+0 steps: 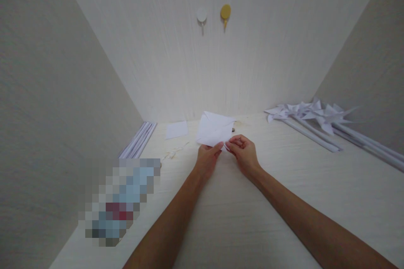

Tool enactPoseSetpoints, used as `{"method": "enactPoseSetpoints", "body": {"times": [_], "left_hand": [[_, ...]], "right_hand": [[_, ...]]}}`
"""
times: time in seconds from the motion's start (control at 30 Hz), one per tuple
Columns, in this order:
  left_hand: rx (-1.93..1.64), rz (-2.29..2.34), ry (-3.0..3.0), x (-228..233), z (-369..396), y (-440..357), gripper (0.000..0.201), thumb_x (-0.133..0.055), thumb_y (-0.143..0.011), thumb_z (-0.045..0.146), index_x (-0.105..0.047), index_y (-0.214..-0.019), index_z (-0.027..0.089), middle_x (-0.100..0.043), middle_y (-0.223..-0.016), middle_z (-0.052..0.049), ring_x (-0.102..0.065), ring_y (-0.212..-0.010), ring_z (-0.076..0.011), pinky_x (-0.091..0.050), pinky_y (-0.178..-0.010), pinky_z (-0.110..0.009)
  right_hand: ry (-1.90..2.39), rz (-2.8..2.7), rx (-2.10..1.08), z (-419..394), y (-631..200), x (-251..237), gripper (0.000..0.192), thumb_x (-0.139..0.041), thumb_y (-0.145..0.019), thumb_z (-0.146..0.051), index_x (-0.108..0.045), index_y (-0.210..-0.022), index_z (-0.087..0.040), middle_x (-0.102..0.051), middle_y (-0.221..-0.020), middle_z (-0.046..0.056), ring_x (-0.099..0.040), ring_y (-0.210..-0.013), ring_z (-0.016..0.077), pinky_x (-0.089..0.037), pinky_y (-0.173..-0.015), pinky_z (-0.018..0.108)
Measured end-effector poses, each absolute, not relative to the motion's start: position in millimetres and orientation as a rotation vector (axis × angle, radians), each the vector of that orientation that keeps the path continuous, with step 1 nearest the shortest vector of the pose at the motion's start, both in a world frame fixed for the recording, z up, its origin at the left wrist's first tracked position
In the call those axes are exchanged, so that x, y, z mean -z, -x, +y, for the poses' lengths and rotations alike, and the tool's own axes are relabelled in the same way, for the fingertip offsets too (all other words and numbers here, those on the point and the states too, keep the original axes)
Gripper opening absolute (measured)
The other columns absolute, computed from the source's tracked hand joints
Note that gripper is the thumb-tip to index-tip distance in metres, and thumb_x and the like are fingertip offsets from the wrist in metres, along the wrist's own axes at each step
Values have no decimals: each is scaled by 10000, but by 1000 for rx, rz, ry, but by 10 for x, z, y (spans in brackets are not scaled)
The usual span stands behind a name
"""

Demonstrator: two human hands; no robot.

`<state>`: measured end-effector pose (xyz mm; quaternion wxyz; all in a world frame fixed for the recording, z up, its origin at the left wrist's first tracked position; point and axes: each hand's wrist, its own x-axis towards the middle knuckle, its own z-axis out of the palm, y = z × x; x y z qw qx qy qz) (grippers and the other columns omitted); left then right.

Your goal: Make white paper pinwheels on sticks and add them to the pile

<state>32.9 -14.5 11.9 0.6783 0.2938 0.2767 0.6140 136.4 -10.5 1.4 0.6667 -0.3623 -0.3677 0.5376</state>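
Observation:
A square white sheet of paper [215,128] with crease lines running across it is held up at the middle of the table, near the back wall. My left hand [208,159] grips its lower edge, thumb in front. Close beside it, my right hand [242,150] has its fingers pinched at the lower right corner of the same sheet. What exactly lies between the right fingertips is too small to make out. To the left, a smaller white paper piece [176,130] lies flat on the table.
Paper pinwheels [311,113] on white sticks are heaped at the right. Rolled white paper sticks [139,139] lie at the left, behind a pixelated object [123,201]. Thin pale scraps [175,151] lie near the left hand. Two hooks, white [201,15] and yellow [225,11], hang on the wall.

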Motion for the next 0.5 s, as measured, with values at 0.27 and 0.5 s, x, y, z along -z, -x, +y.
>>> {"method": "enactPoseSetpoints", "body": {"times": [0.27, 0.5], "left_hand": [[-1591, 814, -525, -121, -125, -322, 91, -646, -538, 65, -620, -597, 128, -639, -616, -4, -582, -631, -104, -451, -633, -229], [-1611, 817, -476, -127, -121, -322, 96, -623, -552, 29, -608, -588, 116, -623, -587, -8, -583, -620, -104, -454, -621, -229]], "right_hand": [[850, -958, -1373, -138, -1335, 6, 189, -700, -464, -143, -672, -648, -175, -650, -617, -11, -575, -600, 102, -474, -649, 265], [921, -1008, -1309, -150, -1326, -21, 210, -707, -439, -116, -674, -636, -182, -676, -646, 6, -615, -649, 142, -493, -701, 314]]}}
